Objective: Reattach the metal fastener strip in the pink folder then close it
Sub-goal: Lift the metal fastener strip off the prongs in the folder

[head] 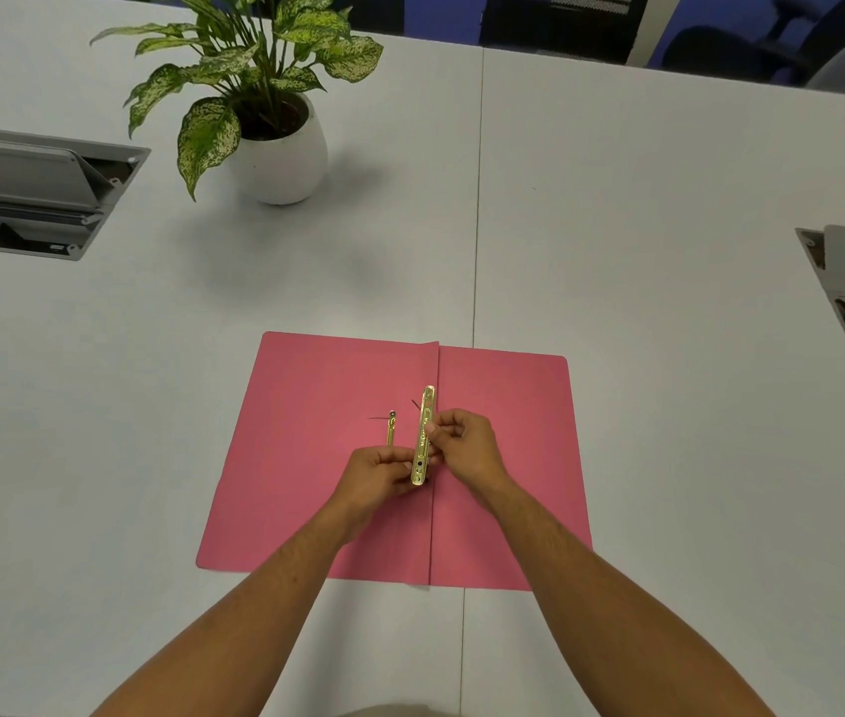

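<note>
Strip [423, 437] runs lengthwise along the open folder's [316, 385] spine, pinched by left hand [376, 473] and right hand [467, 445].

**Both hands on the metal strip over an open pink folder**

A pink folder [337, 489] lies open on a white table [668, 251]. Above its centre fold, the left hand [376, 478] and right hand [467, 445] pinch a gold metal strip [423, 437] between their fingers, one from each side. A thinner gold prong [390, 429] stands just left of it. A potted plant [275, 137] stands well behind.
</note>
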Tool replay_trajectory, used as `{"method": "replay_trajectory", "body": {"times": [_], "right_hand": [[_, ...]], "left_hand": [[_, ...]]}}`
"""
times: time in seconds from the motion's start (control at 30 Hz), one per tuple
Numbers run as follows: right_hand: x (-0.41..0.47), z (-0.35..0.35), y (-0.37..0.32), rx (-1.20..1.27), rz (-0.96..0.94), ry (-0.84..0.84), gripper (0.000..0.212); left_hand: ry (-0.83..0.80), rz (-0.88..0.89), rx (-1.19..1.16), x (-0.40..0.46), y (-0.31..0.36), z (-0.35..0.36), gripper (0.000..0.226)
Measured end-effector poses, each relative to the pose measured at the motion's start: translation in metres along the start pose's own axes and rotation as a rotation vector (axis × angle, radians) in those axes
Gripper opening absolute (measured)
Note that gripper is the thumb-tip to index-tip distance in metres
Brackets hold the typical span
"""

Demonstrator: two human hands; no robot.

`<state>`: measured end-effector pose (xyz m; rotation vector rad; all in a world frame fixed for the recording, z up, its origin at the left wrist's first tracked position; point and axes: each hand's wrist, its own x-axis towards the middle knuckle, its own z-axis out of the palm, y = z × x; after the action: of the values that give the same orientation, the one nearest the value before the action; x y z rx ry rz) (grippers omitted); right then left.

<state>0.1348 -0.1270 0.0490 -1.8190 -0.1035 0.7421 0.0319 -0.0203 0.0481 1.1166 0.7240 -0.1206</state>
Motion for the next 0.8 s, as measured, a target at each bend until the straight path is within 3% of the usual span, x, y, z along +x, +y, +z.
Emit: {"method": "replay_trajectory", "body": {"times": [0.37,0.8], "right_hand": [[0.0004,0.0009,-0.0008,-0.041,-0.031,0.000,0.002],[-0.0013,0.0012,-0.0012,-0.061,-0.044,0.005,0.005]], "left_hand": [[0.009,-0.006,-0.024,-0.0013,-0.0024,0.0002,0.034],[0.014,-0.012,-0.044,0.0002,-0.0075,-0.0001,0.022]]}}
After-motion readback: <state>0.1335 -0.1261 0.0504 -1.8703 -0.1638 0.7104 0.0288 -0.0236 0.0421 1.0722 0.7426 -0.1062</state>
